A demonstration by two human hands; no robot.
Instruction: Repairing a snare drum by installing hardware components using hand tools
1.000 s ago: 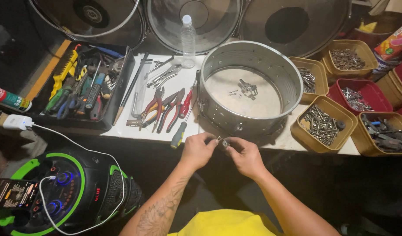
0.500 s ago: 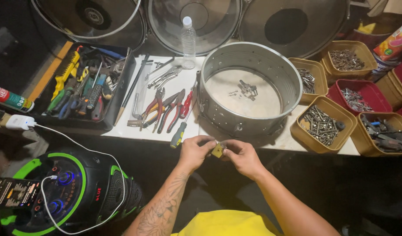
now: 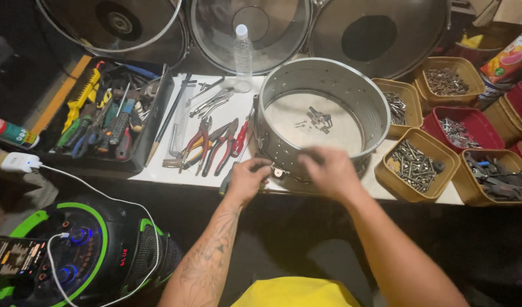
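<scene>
My left hand (image 3: pixel 247 181) and right hand (image 3: pixel 328 172) meet at the near wall of the drum shell (image 3: pixel 323 91), which stands on the table (image 3: pixel 181 170) just beyond my grip. A small metal piece (image 3: pixel 279 172) sits between my hands, against that wall. Inside the shell, beyond my fingers, lie loose fittings (image 3: pixel 319 118). Left of my left hand lie pliers (image 3: pixel 213 142); farther left, a tool tray (image 3: pixel 110 113). Right of my right hand stand bins of screws (image 3: pixel 414 165). A bottle (image 3: pixel 243 54) stands behind the shell's left side.

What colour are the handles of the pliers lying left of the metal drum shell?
Red, clearest in the head view: pliers.
</scene>
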